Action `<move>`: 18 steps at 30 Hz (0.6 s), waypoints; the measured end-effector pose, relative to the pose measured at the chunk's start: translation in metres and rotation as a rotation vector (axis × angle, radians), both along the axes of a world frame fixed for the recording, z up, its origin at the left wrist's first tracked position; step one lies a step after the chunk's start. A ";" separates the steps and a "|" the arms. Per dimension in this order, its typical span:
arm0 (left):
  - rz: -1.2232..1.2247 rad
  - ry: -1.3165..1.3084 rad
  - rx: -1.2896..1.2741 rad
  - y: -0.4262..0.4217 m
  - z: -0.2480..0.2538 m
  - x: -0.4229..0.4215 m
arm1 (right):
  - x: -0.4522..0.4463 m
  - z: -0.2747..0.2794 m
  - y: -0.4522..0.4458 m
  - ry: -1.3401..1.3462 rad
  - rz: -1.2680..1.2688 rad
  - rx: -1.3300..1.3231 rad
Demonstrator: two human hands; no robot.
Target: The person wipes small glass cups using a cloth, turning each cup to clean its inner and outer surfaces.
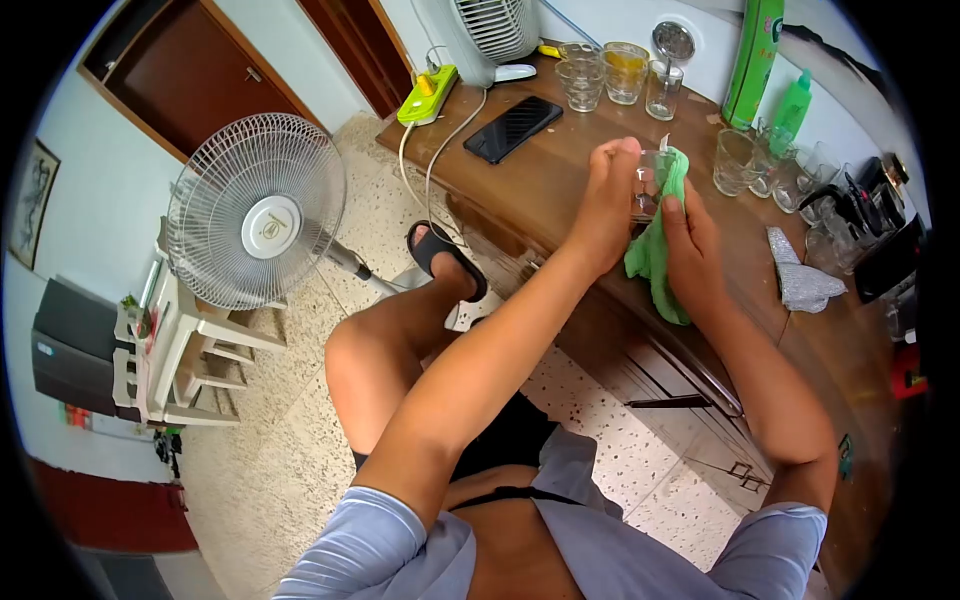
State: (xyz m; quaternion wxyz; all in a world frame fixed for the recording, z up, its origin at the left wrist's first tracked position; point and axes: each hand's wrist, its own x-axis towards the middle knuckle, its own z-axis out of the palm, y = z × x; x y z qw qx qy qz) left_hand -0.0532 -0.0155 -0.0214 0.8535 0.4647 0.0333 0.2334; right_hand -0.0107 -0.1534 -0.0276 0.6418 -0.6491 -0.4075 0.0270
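My left hand (607,195) is closed around the left side of a clear drinking glass (649,178), held above the front edge of the wooden counter. A green cloth (655,262) covers the glass's right side and hangs down in folds. My right hand (693,235) presses the cloth against the glass, thumb on top, fingers partly hidden behind it. Beyond my hands stand several more glasses (582,84), one with a round metal strainer-like piece (673,40) in it. To the right is another glass (733,162) beside further glassware.
A black phone (513,128) and a green power strip (428,95) with cords lie on the counter's left. Green bottles (793,105) stand at the back; a crumpled silvery sheet (803,272) lies right. A standing fan (268,222) is on the floor at left.
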 end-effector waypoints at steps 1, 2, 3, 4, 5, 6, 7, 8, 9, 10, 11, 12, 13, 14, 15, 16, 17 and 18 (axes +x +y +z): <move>-0.005 0.013 -0.010 0.001 -0.001 -0.001 | 0.000 -0.001 -0.001 -0.006 0.005 0.001; -0.010 0.025 -0.019 0.002 -0.002 -0.001 | -0.001 -0.001 -0.002 -0.013 0.010 0.003; -0.011 0.034 -0.030 0.003 -0.004 -0.002 | -0.002 -0.001 -0.003 0.011 0.014 -0.006; -0.003 0.033 -0.019 0.003 -0.005 -0.003 | -0.002 0.001 -0.004 0.030 0.023 -0.015; 0.008 0.028 -0.007 0.002 -0.005 -0.004 | -0.003 0.004 -0.003 0.046 0.034 -0.023; 0.016 0.022 0.006 0.003 -0.006 -0.004 | -0.005 0.006 -0.002 0.049 0.028 -0.019; 0.011 0.017 -0.008 0.004 -0.007 -0.004 | -0.007 0.008 -0.003 0.051 0.019 -0.018; 0.001 0.011 -0.021 0.004 -0.008 -0.002 | -0.007 0.010 -0.003 0.050 0.004 -0.016; -0.010 0.008 -0.037 0.003 -0.005 -0.003 | -0.004 0.010 -0.003 0.044 -0.007 -0.016; -0.017 0.017 -0.032 0.003 -0.003 -0.004 | -0.002 0.008 -0.003 0.041 -0.020 -0.017; -0.022 0.031 -0.030 0.003 -0.002 -0.006 | -0.001 0.006 -0.003 0.042 -0.033 -0.020; -0.028 0.046 -0.029 0.000 0.000 -0.010 | 0.000 0.006 -0.004 0.055 -0.022 -0.032; -0.041 0.060 -0.014 -0.003 0.001 -0.010 | 0.003 0.008 -0.006 0.065 -0.013 -0.042; -0.055 0.070 0.004 -0.006 0.003 -0.010 | 0.007 0.011 -0.006 0.071 -0.005 -0.050; -0.068 0.079 0.022 -0.007 0.004 -0.010 | 0.009 0.011 -0.006 0.113 -0.013 -0.009; -0.077 0.070 0.049 -0.008 0.003 -0.011 | 0.010 0.008 -0.007 0.154 -0.018 0.029; -0.078 0.054 0.061 -0.010 0.000 -0.011 | 0.010 0.006 -0.007 0.189 -0.016 0.050; -0.075 0.042 0.082 -0.009 -0.001 -0.012 | 0.009 0.006 -0.005 0.157 -0.033 0.022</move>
